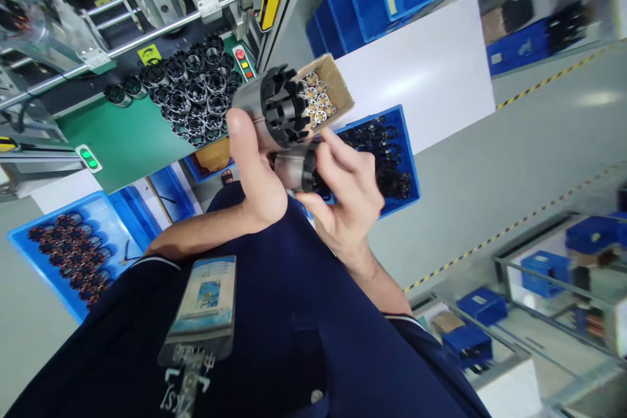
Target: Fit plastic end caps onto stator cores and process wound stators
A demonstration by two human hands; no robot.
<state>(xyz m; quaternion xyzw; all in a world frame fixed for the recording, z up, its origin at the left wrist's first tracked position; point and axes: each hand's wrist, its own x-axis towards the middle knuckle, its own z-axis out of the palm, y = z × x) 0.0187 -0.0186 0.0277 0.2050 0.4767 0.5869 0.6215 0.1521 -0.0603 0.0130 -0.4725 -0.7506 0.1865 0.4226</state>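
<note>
My left hand (257, 173) is closed around a metal cylinder with a black slotted plastic end, a motor stator core (284, 108), tilted with that end to the right. Just below it, a second stator core (292, 168) shows its metal side, gripped at its black end by the fingers of my right hand (345, 189). The left fingers behind the first core are hidden. Whether the two cores touch I cannot tell. Beyond them stands a cardboard box (343, 88) of metal ring-shaped cores.
Many similar stator cores (196, 88) stand on the green bench (117, 137) before a machine (157, 0). A blue bin (409, 163) of black plastic parts lies right of my hands. A blue bin (115, 222) with copper-wound parts is at left. A white board (421, 72) lies at upper right.
</note>
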